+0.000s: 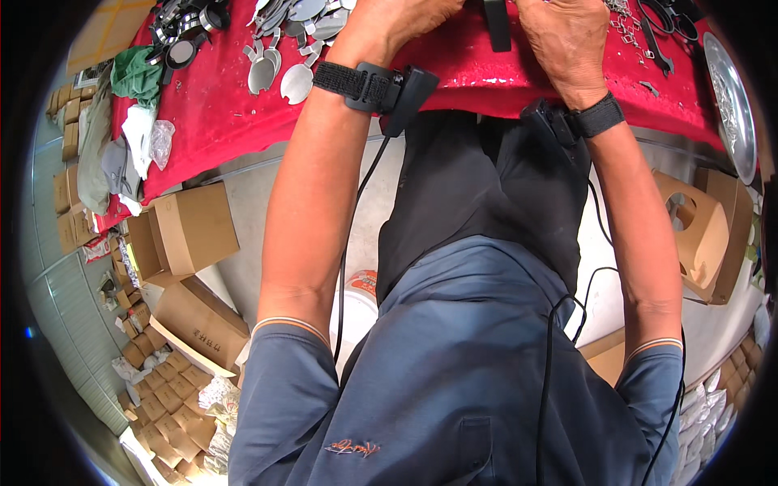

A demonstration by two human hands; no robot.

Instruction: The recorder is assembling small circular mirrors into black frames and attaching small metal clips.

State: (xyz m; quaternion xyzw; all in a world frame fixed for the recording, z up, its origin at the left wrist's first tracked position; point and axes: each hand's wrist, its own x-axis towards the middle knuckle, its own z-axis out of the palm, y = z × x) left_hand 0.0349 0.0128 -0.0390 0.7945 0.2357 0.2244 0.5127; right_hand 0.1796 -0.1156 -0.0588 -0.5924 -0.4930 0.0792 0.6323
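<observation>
My left hand (405,18) reaches over the red cloth at the upper edge of the view, its fingers cut off by the frame. My right hand (570,36) is opposite it, with the fingers also mostly out of sight. Between them a flat black strip (498,28) points down toward me; I cannot tell whether either hand touches it. Left of my left hand lie flat silvery metal discs with tabs (297,83), in a loose pile. Small metal wire links (628,28) are scattered beside my right hand, near a black slim tool (658,50).
The red cloth (219,121) covers the table. Black round parts (180,54) and a green cloth (136,74) lie at the left. A round metal tray (729,105) stands at the right edge. Open cardboard boxes (198,227) are below on both sides. Black cables (350,235) run along my arms.
</observation>
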